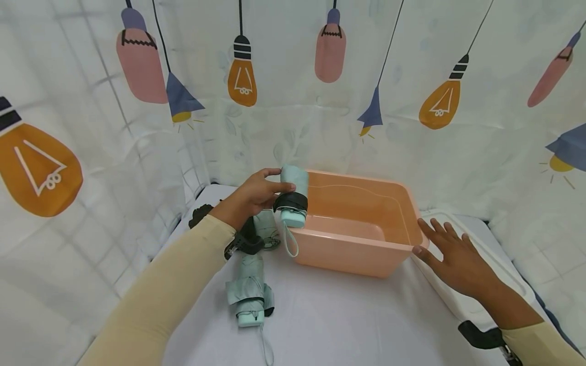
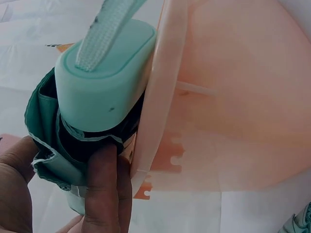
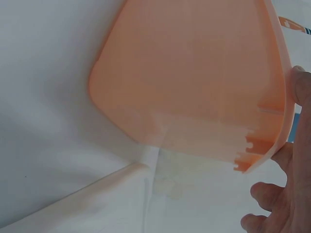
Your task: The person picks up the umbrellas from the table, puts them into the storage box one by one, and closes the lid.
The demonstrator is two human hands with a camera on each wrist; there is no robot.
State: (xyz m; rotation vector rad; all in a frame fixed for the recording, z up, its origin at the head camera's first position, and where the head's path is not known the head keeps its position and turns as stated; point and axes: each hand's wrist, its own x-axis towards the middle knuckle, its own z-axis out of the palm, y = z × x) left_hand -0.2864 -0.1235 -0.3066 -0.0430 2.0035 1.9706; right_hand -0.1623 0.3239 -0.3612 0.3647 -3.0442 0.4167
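Observation:
My left hand [image 1: 258, 193] grips a folded mint-green umbrella [image 1: 294, 179] at the left rim of a peach plastic bin [image 1: 343, 252]. The umbrella stands nearly upright, its handle end and wrist loop downward. In the left wrist view, the umbrella's handle end [image 2: 104, 92] is close against the bin's rim, with fingers around the dark strap area. My right hand [image 1: 458, 267] has its fingers spread and touches the bin's right front corner. The right wrist view shows thumb and fingers [image 3: 301, 87] at that rim. The bin's visible inside holds nothing.
Another folded mint umbrella [image 1: 250, 295] lies on the white tabletop [image 1: 339, 315], loop toward me. A further one [image 1: 265, 223] lies partly hidden behind the left wrist. A white lid-like tray [image 1: 490, 254] is under the right hand. A patterned curtain [image 1: 284, 66] hangs behind the bin.

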